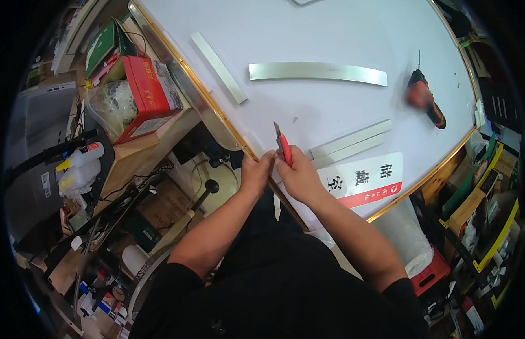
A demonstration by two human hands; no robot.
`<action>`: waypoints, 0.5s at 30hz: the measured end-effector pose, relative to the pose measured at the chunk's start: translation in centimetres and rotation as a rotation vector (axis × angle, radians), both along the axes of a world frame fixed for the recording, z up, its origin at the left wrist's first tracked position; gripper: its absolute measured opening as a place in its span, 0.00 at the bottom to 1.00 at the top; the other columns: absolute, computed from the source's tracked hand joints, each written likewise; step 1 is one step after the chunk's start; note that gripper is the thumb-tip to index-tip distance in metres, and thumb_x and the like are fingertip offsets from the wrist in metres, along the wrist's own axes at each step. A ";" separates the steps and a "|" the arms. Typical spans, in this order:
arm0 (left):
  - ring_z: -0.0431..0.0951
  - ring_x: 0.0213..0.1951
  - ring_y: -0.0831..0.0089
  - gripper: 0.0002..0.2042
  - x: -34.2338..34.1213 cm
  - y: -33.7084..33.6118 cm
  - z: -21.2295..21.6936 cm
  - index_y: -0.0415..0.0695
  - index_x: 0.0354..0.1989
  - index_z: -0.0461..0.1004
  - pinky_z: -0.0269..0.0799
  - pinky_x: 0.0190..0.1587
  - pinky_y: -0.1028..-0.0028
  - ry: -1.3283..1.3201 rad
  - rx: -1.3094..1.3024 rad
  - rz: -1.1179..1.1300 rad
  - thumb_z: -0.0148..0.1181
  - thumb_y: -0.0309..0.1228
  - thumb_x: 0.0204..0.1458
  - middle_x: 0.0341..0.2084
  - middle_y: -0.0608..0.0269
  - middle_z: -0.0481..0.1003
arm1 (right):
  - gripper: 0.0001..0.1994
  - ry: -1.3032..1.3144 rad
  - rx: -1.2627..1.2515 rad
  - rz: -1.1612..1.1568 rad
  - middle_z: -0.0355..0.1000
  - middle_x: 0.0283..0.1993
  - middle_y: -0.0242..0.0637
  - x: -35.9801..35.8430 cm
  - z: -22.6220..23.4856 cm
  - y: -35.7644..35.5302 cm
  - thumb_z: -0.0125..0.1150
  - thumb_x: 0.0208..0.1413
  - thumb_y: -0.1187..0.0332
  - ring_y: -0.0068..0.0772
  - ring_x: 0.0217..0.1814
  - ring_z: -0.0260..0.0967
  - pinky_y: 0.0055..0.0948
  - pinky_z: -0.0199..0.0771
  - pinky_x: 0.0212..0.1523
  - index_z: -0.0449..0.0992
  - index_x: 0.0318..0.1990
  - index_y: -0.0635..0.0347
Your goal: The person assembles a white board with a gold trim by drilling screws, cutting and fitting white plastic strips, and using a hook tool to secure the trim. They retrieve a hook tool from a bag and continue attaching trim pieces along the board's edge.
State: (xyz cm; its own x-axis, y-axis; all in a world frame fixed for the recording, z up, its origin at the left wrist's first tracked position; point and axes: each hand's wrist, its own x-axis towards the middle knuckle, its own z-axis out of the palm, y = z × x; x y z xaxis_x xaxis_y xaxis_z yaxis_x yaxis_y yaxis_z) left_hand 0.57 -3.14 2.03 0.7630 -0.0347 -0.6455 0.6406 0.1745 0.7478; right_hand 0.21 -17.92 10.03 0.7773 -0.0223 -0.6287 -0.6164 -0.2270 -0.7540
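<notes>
At the near edge of the white table (341,34), my right hand (301,179) is closed around a red utility knife (284,148), its blade out and pointing away from me. My left hand (257,174) is pressed close beside it, fingers pinched together; what they hold, if anything, is hidden. Below the hands a thin whitish strip (277,208) hangs by the table edge. Just right of my right hand lie two pale metal bars (353,139) side by side, and a white and red sign plate (367,176) with dark characters.
Farther out lie a long silver strip (319,72), a shorter bar (219,68) and a red and black power drill (423,100). A red box (152,93) stands on a wooden cabinet at left. Shelves with tools and a yellow-edged rack (494,181) are at right.
</notes>
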 end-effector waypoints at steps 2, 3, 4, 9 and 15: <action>0.80 0.42 0.73 0.14 0.1 0.2 -0.2 0.38 0.53 0.75 0.76 0.47 0.72 -0.042 0.080 -0.061 0.63 0.27 0.59 0.42 0.62 0.80 | 0.15 0.023 -0.036 -0.004 0.77 0.40 0.49 0.3 0.2 0.1 0.59 0.66 0.62 0.43 0.45 0.77 0.38 0.74 0.48 0.74 0.51 0.66; 0.80 0.42 0.73 0.14 0.2 0.3 -0.3 0.37 0.53 0.74 0.76 0.47 0.72 -0.055 0.118 -0.094 0.63 0.27 0.59 0.42 0.61 0.80 | 0.15 0.026 -0.052 -0.007 0.77 0.40 0.49 0.4 0.3 0.1 0.59 0.66 0.62 0.43 0.45 0.77 0.38 0.74 0.47 0.74 0.51 0.65; 0.80 0.42 0.73 0.14 0.3 0.5 -0.3 0.37 0.53 0.74 0.76 0.47 0.72 -0.098 0.126 -0.111 0.63 0.27 0.59 0.42 0.61 0.80 | 0.15 0.027 -0.053 -0.011 0.77 0.40 0.49 0.3 0.3 0.1 0.59 0.66 0.62 0.44 0.45 0.77 0.38 0.74 0.48 0.74 0.51 0.65; 0.80 0.43 0.73 0.15 0.0 0.6 -0.3 0.37 0.53 0.73 0.76 0.47 0.71 -0.045 0.114 -0.128 0.64 0.28 0.60 0.42 0.62 0.80 | 0.16 -0.003 -0.069 -0.044 0.79 0.44 0.48 -1.6 0.5 -0.4 0.60 0.66 0.63 0.43 0.48 0.78 0.37 0.75 0.51 0.74 0.53 0.66; 0.75 0.51 0.73 0.20 -0.2 1.0 0.3 0.41 0.60 0.67 0.71 0.57 0.71 -0.034 0.019 -0.124 0.64 0.31 0.62 0.50 0.62 0.75 | 0.15 -0.025 0.028 -0.056 0.79 0.43 0.49 -3.1 -0.3 -1.0 0.58 0.66 0.65 0.44 0.47 0.79 0.39 0.76 0.48 0.73 0.53 0.68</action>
